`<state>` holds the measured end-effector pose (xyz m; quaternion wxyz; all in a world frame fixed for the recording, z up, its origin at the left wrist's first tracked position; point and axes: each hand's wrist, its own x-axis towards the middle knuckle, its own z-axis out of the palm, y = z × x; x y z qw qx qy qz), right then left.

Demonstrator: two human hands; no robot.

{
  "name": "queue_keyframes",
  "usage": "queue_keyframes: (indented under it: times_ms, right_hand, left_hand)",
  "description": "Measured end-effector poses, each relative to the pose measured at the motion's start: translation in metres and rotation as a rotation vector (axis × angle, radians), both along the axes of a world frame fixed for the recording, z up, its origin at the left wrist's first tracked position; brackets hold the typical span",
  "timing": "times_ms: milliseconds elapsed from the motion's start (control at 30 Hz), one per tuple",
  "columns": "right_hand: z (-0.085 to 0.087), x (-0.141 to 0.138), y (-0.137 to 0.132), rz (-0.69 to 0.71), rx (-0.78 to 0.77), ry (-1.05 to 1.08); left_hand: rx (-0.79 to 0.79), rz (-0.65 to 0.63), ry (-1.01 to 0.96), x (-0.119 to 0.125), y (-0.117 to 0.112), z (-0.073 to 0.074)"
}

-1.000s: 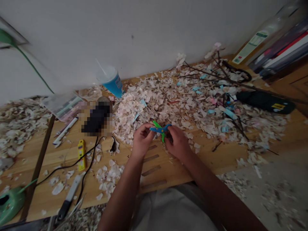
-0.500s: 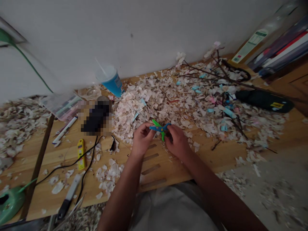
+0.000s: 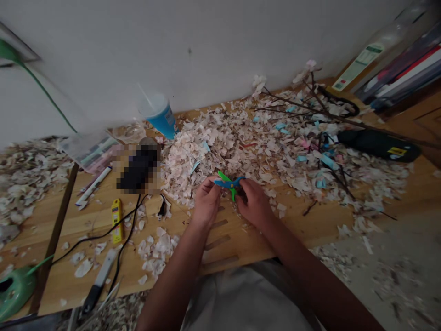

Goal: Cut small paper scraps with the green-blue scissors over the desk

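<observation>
My right hand (image 3: 254,201) is closed round the handles of a pair of blue and green scissors (image 3: 231,185), held level above the front part of the wooden table. The blades stand apart and point left. My left hand (image 3: 207,198) is closed in a pinch right at the tip of the blue blade; what lies between its fingertips is too small to make out. Just beyond both hands rises a heap of pale petal-like scraps (image 3: 206,151), with a few light blue pieces among them.
A blue cup with a straw (image 3: 161,117) stands behind the heap. Twigs (image 3: 310,108) and a dark green pouch (image 3: 375,143) lie to the right. On the left are a yellow packet (image 3: 117,220), black cables (image 3: 130,234), a box cutter (image 3: 99,280) and a white pen (image 3: 93,186).
My left hand has shifted very slightly to the right, its wrist turning a little. The right hand and the scissors stay nearly where they were.
</observation>
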<state>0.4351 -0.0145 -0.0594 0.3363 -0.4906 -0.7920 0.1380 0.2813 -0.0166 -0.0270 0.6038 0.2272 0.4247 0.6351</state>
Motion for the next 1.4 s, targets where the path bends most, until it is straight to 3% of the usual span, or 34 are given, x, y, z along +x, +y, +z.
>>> queue_keyframes:
  times_ms: [233, 600, 733, 1100, 1400]
  right_hand:
    - [-0.003, 0.000, 0.000, 0.004, 0.000, 0.014]
    - [-0.002, 0.002, 0.001, 0.012, 0.012, 0.008]
    - [-0.001, 0.002, 0.001, 0.005, -0.007, 0.004]
    - [0.000, 0.002, 0.001, 0.011, 0.007, -0.008]
    - [0.001, 0.001, 0.001, 0.008, -0.012, -0.005]
  left_hand:
    - [0.082, -0.011, 0.346, -0.010, -0.001, 0.001]
    - [0.195, -0.043, 0.559, -0.019, -0.001, -0.001]
    - [0.189, -0.056, 0.562, -0.019, -0.002, 0.000]
    - [0.087, -0.030, 0.281, -0.012, 0.000, -0.001]
    - [0.171, -0.066, 0.625, -0.023, -0.001, -0.007]
